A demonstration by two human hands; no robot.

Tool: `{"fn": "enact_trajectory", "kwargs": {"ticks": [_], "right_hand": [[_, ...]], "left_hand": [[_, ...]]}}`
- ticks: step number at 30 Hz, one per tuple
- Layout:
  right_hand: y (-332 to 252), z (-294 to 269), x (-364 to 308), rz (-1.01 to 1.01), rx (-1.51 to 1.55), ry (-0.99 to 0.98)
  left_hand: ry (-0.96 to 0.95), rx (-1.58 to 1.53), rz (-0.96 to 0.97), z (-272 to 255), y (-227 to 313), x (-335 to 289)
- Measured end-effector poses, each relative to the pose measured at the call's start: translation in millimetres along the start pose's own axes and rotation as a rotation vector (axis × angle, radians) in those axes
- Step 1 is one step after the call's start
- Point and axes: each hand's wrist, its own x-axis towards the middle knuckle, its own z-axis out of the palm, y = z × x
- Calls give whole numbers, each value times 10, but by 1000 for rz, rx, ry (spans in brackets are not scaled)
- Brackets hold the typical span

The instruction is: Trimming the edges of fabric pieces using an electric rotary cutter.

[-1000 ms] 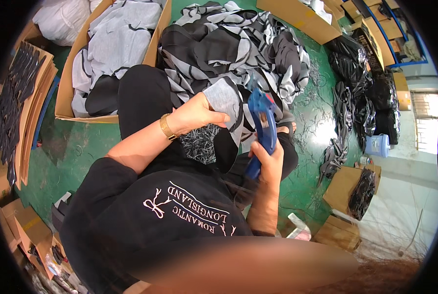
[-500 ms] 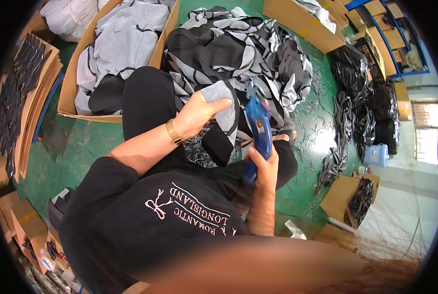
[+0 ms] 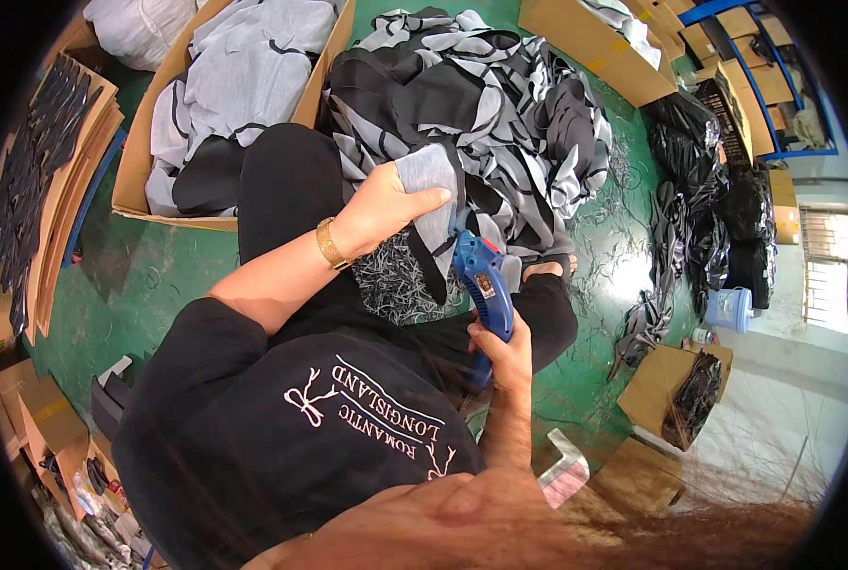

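A grey-and-black cloth piece (image 3: pixel 431 179) is pinched between thumb and curled fingers of the left hand (image 3: pixel 383 208), seemingly to steady its edge; one blue handheld cutter (image 3: pixel 487 287) is gripped by the wrapped right hand (image 3: pixel 507 350), its nose angled toward that edge; beyond the hands one fabric heap (image 3: pixel 432 97) is seen, to their left one cloth-filled carton (image 3: pixel 131 185)

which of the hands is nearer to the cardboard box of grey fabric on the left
Left. The left hand, holding a fabric piece, is right of the box; the right hand, gripping a blue tool, is farther right.
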Motion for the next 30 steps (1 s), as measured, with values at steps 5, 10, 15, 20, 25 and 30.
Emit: {"fn": "enact_trajectory", "kwargs": {"ticks": [5,10,15,20,25,30], "right_hand": [[-12,-41,6,-6,-32,-3],[-76,-16,1,-18,-25,2],[-123,-2,6,-22,-25,2],[-144,20,84,-48,59,6],[-278,102,309,-189,124,101],[-440,308,533,-248,62,158]], "left_hand": [[-45,120,-13,10,41,-28],[-102,165,15,-10,14,-62],[-155,265,17,-25,49,-106],[-284,432,18,-16,14,-154],[-312,202,-51,57,-76,-169],[-403,150,-23,170,-167,-281]]}}
